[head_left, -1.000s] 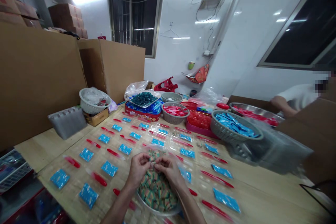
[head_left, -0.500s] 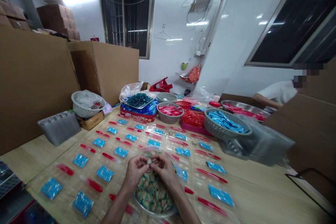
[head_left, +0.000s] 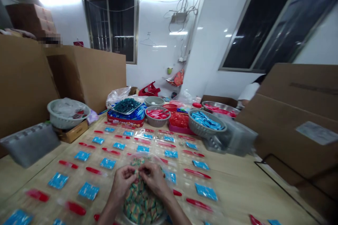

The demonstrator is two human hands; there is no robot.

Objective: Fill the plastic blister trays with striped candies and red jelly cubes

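The left hand (head_left: 121,182) and right hand (head_left: 154,179) pinched a striped sweet (head_left: 136,172) over a full bowl (head_left: 139,154); many blue packets (head_left: 88,191) and red sticks (head_left: 76,208) lay set out around the bowl.

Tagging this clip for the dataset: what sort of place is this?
Probably a small hand-packing workshop. Blue sachets and red pieces are laid out in rows on the table, a basket holds more sachets, and large cartons stand around.
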